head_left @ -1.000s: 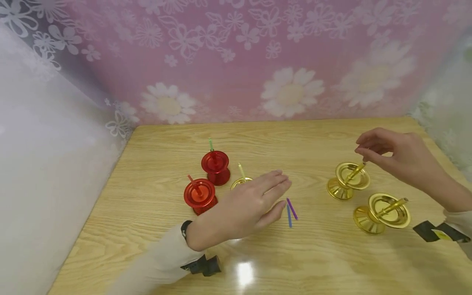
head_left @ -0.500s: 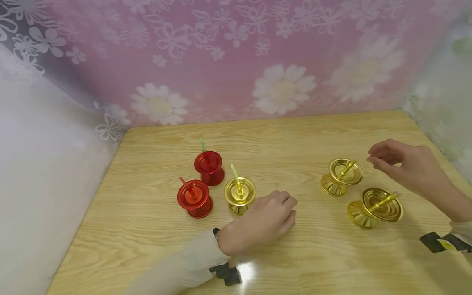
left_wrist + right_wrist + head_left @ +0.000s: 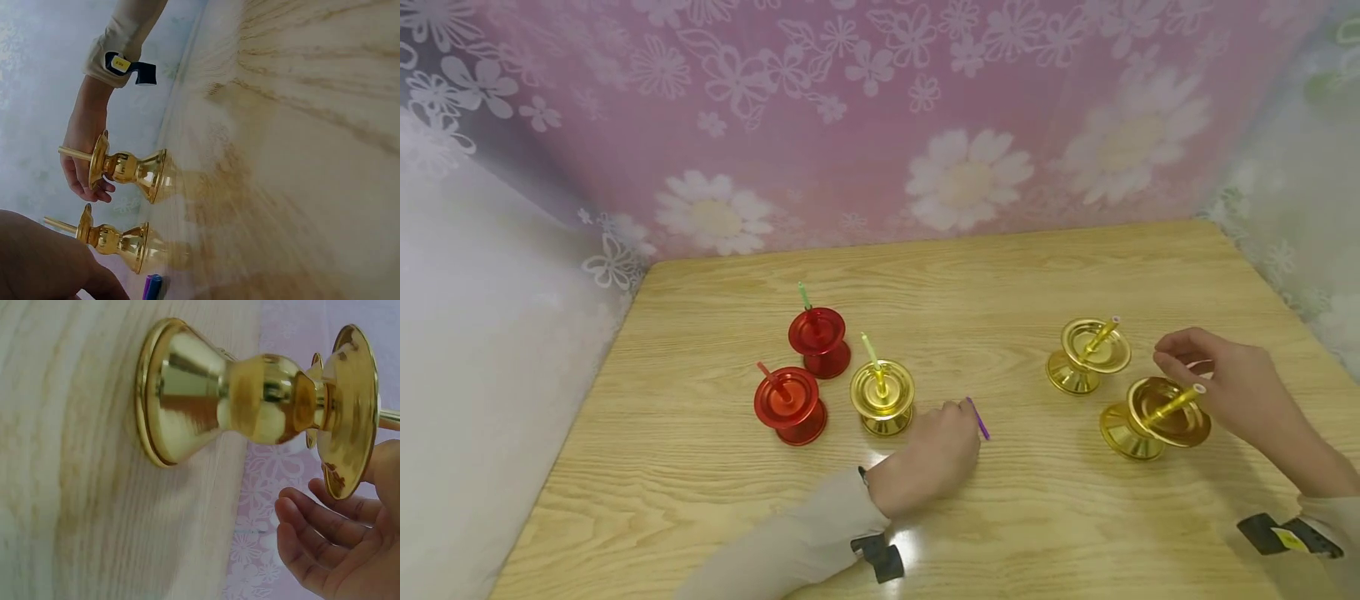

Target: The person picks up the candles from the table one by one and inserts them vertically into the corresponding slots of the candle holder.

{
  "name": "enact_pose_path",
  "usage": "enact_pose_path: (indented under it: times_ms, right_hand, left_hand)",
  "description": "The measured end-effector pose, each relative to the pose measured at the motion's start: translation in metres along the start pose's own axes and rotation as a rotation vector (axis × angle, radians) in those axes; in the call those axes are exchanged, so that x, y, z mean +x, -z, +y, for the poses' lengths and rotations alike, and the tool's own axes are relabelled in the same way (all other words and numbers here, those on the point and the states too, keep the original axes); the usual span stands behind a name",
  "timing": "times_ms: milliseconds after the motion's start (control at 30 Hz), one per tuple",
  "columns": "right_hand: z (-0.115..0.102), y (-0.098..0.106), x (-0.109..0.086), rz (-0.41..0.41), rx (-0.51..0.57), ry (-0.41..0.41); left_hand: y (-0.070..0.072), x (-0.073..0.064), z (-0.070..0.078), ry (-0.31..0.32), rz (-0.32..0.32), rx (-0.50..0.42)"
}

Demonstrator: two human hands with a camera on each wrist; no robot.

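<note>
My left hand (image 3: 936, 458) reaches down to the table, fingers bent, beside a thin purple candle (image 3: 978, 418). In the left wrist view a blue candle (image 3: 152, 289) lies against the purple one, just past my thumb; the head view hides it behind the hand. I cannot tell whether the fingers pinch it. My right hand (image 3: 1232, 383) hovers with loosely curved fingers behind the dish of the nearer gold candle holder (image 3: 1133, 432). In the right wrist view its fingers (image 3: 325, 540) hold nothing. A second gold holder (image 3: 1072, 373) stands behind, each with a bare tube socket.
To the left stand a gold holder (image 3: 883, 404) with a yellow candle (image 3: 870, 348), a red holder (image 3: 788, 404) with a red candle (image 3: 772, 379), and another red holder (image 3: 820, 337) with a green candle (image 3: 805, 296). A flowered pink backdrop (image 3: 850, 125) borders the wooden table (image 3: 1000, 525).
My left hand has come down onto the spot where the two candles lie, its fingers bending. My right hand has moved from above the farther gold holder toward the nearer one. The view has shifted slightly.
</note>
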State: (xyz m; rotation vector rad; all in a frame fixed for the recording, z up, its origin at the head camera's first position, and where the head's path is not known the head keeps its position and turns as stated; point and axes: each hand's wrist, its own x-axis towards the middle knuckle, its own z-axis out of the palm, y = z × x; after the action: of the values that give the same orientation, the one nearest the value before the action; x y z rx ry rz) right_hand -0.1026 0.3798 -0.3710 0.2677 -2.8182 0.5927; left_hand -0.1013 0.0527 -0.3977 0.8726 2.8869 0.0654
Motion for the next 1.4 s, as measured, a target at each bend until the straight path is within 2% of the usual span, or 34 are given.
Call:
enact_pose_path:
  times_ms: [100,267,400,467,700,867,1033,1200,1333,1400]
  right_hand:
    - [0.001,-0.002,-0.003,-0.017,0.004,0.005]
    - [0.001,-0.002,-0.005,-0.067,0.022,-0.015]
    - [0.001,-0.003,-0.008,-0.088,0.046,-0.029]
    - [0.001,-0.003,-0.008,-0.088,0.044,-0.031]
    - [0.003,-0.003,-0.011,-0.106,-0.018,-0.035]
    - [0.008,-0.002,-0.015,-0.104,-0.069,0.036]
    - [0.011,-0.001,-0.016,-0.165,-0.177,0.062]
    - [0.012,0.0,-0.016,-0.176,-0.256,0.115]
    - [0.012,-0.002,-0.017,-0.186,-0.258,0.1]
    - [0.012,-0.002,-0.016,-0.195,-0.254,0.083]
  left_hand:
    - [-0.007,0.002,0.001,0.016,-0.005,0.004]
    - [-0.013,0.007,0.001,0.022,0.06,-0.011]
    - [-0.014,0.011,0.005,0.037,0.072,0.068]
    - [-0.014,0.012,0.007,0.043,0.051,0.115]
    - [-0.014,0.016,0.011,0.079,-0.036,0.159]
    - [-0.015,0.016,0.012,0.088,-0.019,0.186]
    - [-0.016,0.016,0.015,0.085,0.018,0.24]
    - [-0.014,0.017,0.018,0.1,0.006,0.216]
    - [-0.012,0.017,0.018,0.09,-0.012,0.181]
    - [-0.009,0.017,0.017,0.067,0.0,0.147]
